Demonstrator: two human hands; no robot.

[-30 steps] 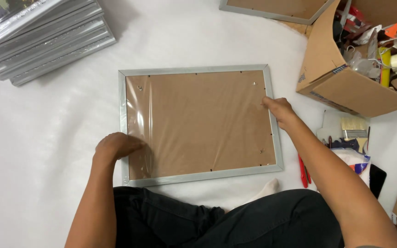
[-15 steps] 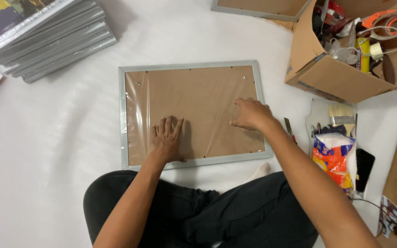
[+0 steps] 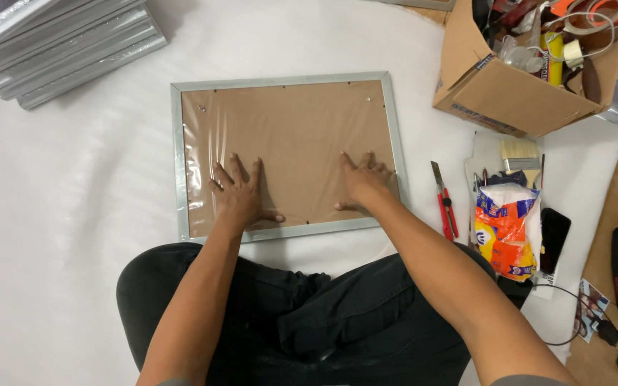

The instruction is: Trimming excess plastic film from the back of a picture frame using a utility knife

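A silver picture frame (image 3: pixel 285 83) lies face down on the white sheet in front of my crossed legs. Its brown backing board (image 3: pixel 287 129) is covered with clear plastic film. My left hand (image 3: pixel 238 194) lies flat on the lower middle of the backing, fingers spread. My right hand (image 3: pixel 365 183) presses flat on the lower right of the backing, near the frame's right rail. Neither hand holds anything.
A stack of silver frames (image 3: pixel 66 43) sits at the far left. An open cardboard box (image 3: pixel 516 89) of tape rolls and tools stands at the far right. A red utility knife (image 3: pixel 445 200), a paintbrush (image 3: pixel 520 151), a colourful bag (image 3: pixel 506 225) and a dark phone (image 3: pixel 554 229) lie to the right.
Both hands left the frame's edges and came onto the backing board; they now lie flat and spread, a little further apart than half a second ago.
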